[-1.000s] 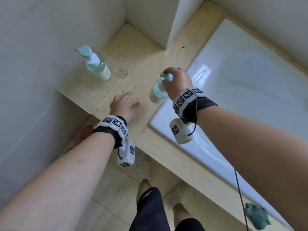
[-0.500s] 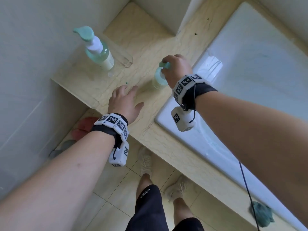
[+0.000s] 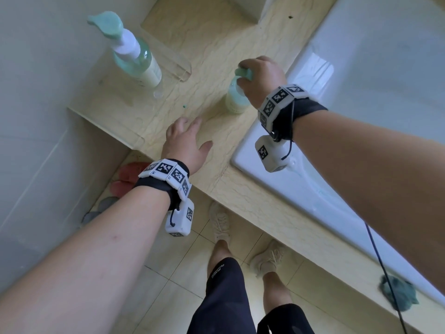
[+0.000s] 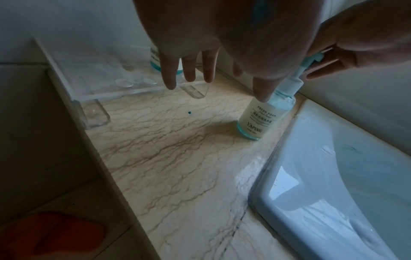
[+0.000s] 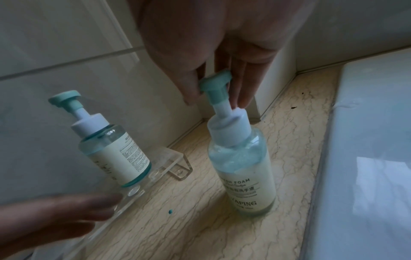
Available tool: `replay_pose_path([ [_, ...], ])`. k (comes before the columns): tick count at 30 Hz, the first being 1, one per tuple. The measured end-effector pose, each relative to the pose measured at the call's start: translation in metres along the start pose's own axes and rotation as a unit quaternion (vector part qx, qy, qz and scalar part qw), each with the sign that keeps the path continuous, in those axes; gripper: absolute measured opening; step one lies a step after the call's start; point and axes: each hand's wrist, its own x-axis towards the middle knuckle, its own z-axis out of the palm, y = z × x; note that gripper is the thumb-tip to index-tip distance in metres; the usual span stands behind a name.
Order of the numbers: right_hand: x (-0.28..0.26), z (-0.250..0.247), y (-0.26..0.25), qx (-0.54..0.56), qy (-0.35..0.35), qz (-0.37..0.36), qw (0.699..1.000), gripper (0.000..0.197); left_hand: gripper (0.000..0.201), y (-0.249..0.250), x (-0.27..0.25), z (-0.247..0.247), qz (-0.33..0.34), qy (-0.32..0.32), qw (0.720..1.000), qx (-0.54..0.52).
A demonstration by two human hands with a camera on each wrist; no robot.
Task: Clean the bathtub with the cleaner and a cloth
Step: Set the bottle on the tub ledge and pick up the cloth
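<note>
The cleaner bottle (image 3: pixel 234 102) (image 4: pixel 258 119) (image 5: pixel 246 176), clear with a pale label and teal pump, stands on the marble ledge (image 3: pixel 212 56) beside the white bathtub (image 3: pixel 385 92) (image 5: pixel 367 140). My right hand (image 3: pixel 260 78) (image 5: pixel 213 98) pinches its pump head from above, thumb on one side and fingers on the other. My left hand (image 3: pixel 185 138) (image 4: pixel 211 77) hovers open over the ledge to the bottle's left, fingers spread and holding nothing. A teal cloth (image 3: pixel 397 295) lies crumpled on the tub's rim at the lower right.
A second pump bottle (image 3: pixel 134 59) (image 5: pixel 113 146) stands on a clear acrylic tray (image 3: pixel 178 66) (image 4: pixel 95 98) by the left wall. A small teal drop (image 4: pixel 189 112) marks the ledge. Red slippers (image 3: pixel 130 177) and my feet are on the tiled floor below.
My right hand has brought the cleaner bottle down to stand on the ledge by the tub's corner. The left hand stays spread over the ledge. The head view has moved closer.
</note>
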Motion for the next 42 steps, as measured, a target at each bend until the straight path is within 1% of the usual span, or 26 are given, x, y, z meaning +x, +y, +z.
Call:
replay_pose_path([
  [3, -0.009, -0.005, 0.013, 0.053, -0.023, 0.032, 0.998, 0.06, 0.06, 0.013, -0.001, 0.008, 0.004, -0.013, 1.0, 0.004],
  [5, -0.02, -0.008, 0.03, 0.073, -0.021, 0.06, 0.995, 0.068, 0.062, 0.026, -0.003, 0.013, 0.012, -0.023, 1.0, 0.006],
  [7, -0.034, -0.007, 0.054, 0.081, -0.013, 0.094, 0.992, 0.065, 0.062, 0.041, -0.006, 0.019, 0.025, -0.031, 0.999, 0.01],
  [10, -0.063, -0.006, 0.098, 0.088, -0.008, 0.142, 0.986, 0.054, 0.06, 0.063, -0.011, 0.033, 0.054, -0.039, 0.997, 0.03],
  [15, -0.124, -0.009, 0.178, 0.1, 0.021, 0.21, 0.972, 0.042, 0.058, 0.101, -0.027, 0.071, 0.093, -0.064, 0.992, 0.064],
  [24, -0.267, -0.017, 0.317, 0.115, 0.054, 0.295, 0.947, 0.043, 0.06, 0.188, -0.085, 0.171, 0.166, -0.129, 0.967, 0.143],
  [28, -0.337, -0.012, 0.376, 0.121, 0.049, 0.342, 0.931, 0.043, 0.06, 0.228, -0.11, 0.218, 0.199, -0.151, 0.952, 0.177],
  [31, -0.382, -0.009, 0.413, 0.121, 0.045, 0.365, 0.922, 0.042, 0.06, 0.255, -0.126, 0.252, 0.223, -0.155, 0.943, 0.191],
  [35, -0.432, -0.005, 0.457, 0.127, 0.045, 0.386, 0.912, 0.041, 0.06, 0.288, -0.155, 0.304, 0.244, -0.18, 0.93, 0.207],
  [38, -0.46, 0.007, 0.48, 0.137, 0.051, 0.395, 0.907, 0.043, 0.06, 0.304, -0.174, 0.339, 0.259, -0.196, 0.921, 0.216],
  [42, -0.489, 0.023, 0.502, 0.143, 0.078, 0.423, 0.891, 0.043, 0.061, 0.316, -0.194, 0.374, 0.267, -0.209, 0.911, 0.233],
])
